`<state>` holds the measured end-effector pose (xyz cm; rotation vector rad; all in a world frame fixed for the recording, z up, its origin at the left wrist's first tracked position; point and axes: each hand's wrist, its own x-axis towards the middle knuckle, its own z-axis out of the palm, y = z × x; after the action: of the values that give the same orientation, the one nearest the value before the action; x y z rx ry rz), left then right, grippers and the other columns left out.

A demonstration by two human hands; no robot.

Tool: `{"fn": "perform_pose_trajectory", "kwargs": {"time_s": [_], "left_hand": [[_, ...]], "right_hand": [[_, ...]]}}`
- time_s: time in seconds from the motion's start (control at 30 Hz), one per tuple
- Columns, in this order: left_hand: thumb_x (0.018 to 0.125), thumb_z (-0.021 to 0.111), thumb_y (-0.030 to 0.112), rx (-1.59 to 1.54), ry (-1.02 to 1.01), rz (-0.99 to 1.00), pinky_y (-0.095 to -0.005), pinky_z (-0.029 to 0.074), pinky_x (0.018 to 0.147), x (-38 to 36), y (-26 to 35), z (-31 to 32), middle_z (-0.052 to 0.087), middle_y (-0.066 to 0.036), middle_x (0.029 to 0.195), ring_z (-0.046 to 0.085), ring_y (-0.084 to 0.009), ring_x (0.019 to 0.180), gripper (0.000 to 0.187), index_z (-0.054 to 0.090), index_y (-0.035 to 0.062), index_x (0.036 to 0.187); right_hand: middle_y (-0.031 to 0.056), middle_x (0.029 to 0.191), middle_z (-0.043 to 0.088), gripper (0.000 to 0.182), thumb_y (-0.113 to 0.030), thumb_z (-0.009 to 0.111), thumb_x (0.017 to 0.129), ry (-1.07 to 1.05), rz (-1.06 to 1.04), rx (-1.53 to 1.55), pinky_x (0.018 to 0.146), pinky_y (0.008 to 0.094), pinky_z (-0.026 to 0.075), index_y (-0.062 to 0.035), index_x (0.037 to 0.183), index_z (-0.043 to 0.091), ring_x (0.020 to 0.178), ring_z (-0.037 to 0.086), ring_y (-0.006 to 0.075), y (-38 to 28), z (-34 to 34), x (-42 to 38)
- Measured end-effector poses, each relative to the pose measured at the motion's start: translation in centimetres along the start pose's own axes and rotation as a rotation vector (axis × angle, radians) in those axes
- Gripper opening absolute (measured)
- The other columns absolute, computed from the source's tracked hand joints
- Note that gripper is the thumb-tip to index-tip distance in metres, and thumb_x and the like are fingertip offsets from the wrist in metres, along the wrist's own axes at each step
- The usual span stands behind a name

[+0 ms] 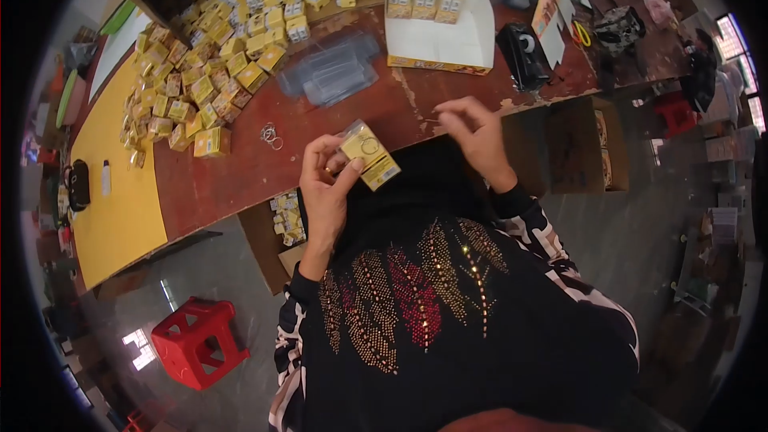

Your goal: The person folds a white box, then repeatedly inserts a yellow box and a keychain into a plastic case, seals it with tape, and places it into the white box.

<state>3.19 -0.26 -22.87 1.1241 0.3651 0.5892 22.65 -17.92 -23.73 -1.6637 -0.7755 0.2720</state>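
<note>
My left hand [326,178] is closed on a small yellow box [373,162] in front of my body, thumb across its face. A thin ring [370,146] lies against the face of the box, and its top end looks clear and shiny. To the right, apart from the box, my right hand [480,138] is raised by the table edge with thumb and fingertips drawn together. Whatever is between those fingertips is too small to make out. On the table beyond my left hand lie several loose metal rings [271,136].
A large heap of small yellow boxes [204,90] covers the table's left and back. Clear plastic trays [332,70] lie mid-table, beside a white display carton [468,36] holding three box stacks. A black tape dispenser [522,60] stands right. A red stool [200,342] is on the floor.
</note>
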Motion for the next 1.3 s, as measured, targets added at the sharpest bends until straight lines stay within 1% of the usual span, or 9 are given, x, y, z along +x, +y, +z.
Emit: {"fn": "perform_pose_trajectory", "kwargs": {"time_s": [0.07,0.17,0.27,0.43,0.73,0.8,1.07,1.17,1.3], "left_hand": [[0.089,0.068,-0.004,0.028,0.0,-0.021,-0.0284,0.049,0.092,-0.1,-0.3,-0.5,0.061,-0.008,0.115,0.06,-0.0159,0.106,0.04,0.05,0.0079,0.122],[0.089,0.068,-0.003,0.034,-0.02,-0.032,-0.0286,0.049,0.093,0.0,-1.2,-1.1,0.061,-0.008,0.115,0.06,-0.0158,0.106,0.04,0.051,0.0066,0.123],[0.089,0.069,-0.003,0.035,-0.028,-0.032,-0.0286,0.049,0.092,-0.1,-1.4,-0.7,0.061,-0.007,0.115,0.061,-0.0158,0.104,0.039,0.053,0.0056,0.123],[0.088,0.068,-0.005,0.055,-0.04,-0.071,-0.0266,0.053,0.088,-0.1,-1.2,-0.3,0.061,-0.007,0.115,0.062,-0.0135,0.101,0.036,0.054,0.0042,0.12],[0.089,0.068,-0.005,0.043,-0.042,-0.084,-0.0272,0.053,0.089,-0.1,-1.3,-0.5,0.061,-0.007,0.115,0.063,-0.0142,0.102,0.036,0.053,0.0033,0.121],[0.089,0.068,-0.005,0.045,-0.045,-0.083,-0.0271,0.053,0.089,-0.2,-1.3,-0.5,0.061,-0.007,0.115,0.063,-0.0141,0.102,0.036,0.053,0.0032,0.121],[0.089,0.068,-0.004,0.01,-0.058,-0.096,-0.0274,0.053,0.089,-0.2,-1.4,-0.2,0.061,-0.007,0.115,0.063,-0.0141,0.101,0.036,0.053,0.0033,0.121],[0.089,0.068,-0.003,-0.041,-0.028,-0.089,-0.0272,0.053,0.088,0.1,-1.2,-0.1,0.062,-0.008,0.115,0.063,-0.0143,0.1,0.036,0.052,0.0033,0.121],[0.089,0.069,-0.001,-0.116,0.056,-0.098,-0.0263,0.052,0.087,0.5,-0.6,0.1,0.062,-0.01,0.116,0.063,-0.0141,0.101,0.037,0.052,0.0036,0.122]], "right_hand": [[0.0038,0.082,0.068,0.01,-0.01,0.068,0.091,0.465,-0.079,-0.079,0.071,0.0235,0.047,-0.0003,0.093,0.07,0.076,0.062,0.0102,1.1,-4.6,2.0],[0.0083,0.088,0.065,0.023,-0.022,0.07,0.09,0.689,-0.087,-0.48,0.069,0.0295,0.047,0.0003,0.092,0.071,0.075,0.061,0.0154,3.4,-13.0,4.5],[0.01,0.084,0.065,0.032,-0.029,0.071,0.088,0.574,0.028,-0.739,0.07,0.031,0.048,0.0024,0.093,0.071,0.074,0.061,0.0183,8.3,-19.3,6.5],[0.0009,0.087,0.069,0.032,-0.028,0.07,0.091,0.269,0.385,-0.404,0.072,0.0274,0.045,0.0034,0.098,0.072,0.08,0.058,0.0085,10.7,-21.6,8.1],[0.0019,0.1,0.069,0.021,-0.018,0.072,0.09,0.552,0.224,0.056,0.077,0.0235,0.043,0.0017,0.096,0.072,0.083,0.055,0.0069,9.5,-18.5,6.7],[0.001,0.095,0.068,0.017,-0.016,0.072,0.09,0.587,0.057,0.096,0.077,0.0234,0.043,0.0001,0.095,0.072,0.084,0.054,0.0055,8.9,-18.2,5.8],[0.0046,0.1,0.067,0.016,-0.012,0.07,0.091,0.569,0.177,0.121,0.072,0.0213,0.044,0.0037,0.091,0.069,0.079,0.055,0.0082,13.0,-17.5,3.3],[0.0077,0.095,0.069,0.017,-0.013,0.069,0.091,0.601,0.072,-0.109,0.074,0.0267,0.048,0.0041,0.093,0.068,0.085,0.062,0.0122,14.0,-18.3,3.2],[0.0011,0.086,0.067,0.015,-0.014,0.068,0.093,0.641,-0.093,-0.281,0.07,0.0245,0.048,0.0011,0.096,0.069,0.077,0.06,0.0071,9.2,-16.0,2.2]]}}
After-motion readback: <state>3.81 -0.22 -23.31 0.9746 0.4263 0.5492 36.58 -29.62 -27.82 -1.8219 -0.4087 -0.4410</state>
